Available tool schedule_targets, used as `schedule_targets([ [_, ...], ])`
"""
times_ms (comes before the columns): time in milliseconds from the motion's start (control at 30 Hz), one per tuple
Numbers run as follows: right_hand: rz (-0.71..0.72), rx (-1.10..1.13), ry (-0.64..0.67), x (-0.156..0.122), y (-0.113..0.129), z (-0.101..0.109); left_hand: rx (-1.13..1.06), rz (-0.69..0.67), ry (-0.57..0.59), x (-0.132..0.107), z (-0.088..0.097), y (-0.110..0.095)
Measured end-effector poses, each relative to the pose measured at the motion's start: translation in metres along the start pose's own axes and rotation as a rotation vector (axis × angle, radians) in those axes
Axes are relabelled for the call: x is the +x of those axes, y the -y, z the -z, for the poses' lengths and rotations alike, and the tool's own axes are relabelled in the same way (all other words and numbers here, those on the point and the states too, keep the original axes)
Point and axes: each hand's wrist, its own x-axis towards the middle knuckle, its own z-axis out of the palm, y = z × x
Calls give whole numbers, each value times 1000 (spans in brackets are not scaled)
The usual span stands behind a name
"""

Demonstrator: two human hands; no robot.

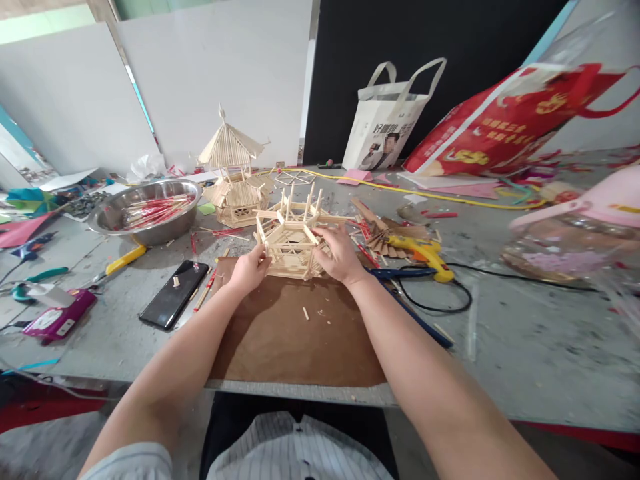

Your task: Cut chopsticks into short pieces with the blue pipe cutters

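Note:
A hexagonal frame of pale wooden sticks [289,235] stands on the far end of a brown mat [295,333]. My left hand [249,269] grips its near left corner, fingers closed on the sticks. My right hand [340,255] holds the frame's right side, fingers curled onto the upper sticks. A finished wooden pagoda model [233,170] stands behind the frame, to the left.
A steel bowl [107,217] of red-tipped sticks sits at left. A black phone [174,303] lies left of the mat, a yellow glue gun [425,252] with its black cord to the right. Bags, a pink-lidded jar [575,233] and scraps crowd the back and right.

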Motion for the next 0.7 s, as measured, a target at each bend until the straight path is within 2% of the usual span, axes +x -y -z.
schedule_targets([
  [167,-41,-189,40,1,5,-2,-46,-29,-8,1,-1,1],
  [300,-46,-201,51,2,9,-4,-50,-42,-6,0,1,-3],
  [400,-74,-182,12,5,10,-2,-42,-66,-25,-2,6,-9],
  [533,-101,-106,-22,12,17,8,25,-89,-44,-7,23,-24],
  [700,-121,-60,-9,24,36,26,108,-104,7,-17,62,-53],
])
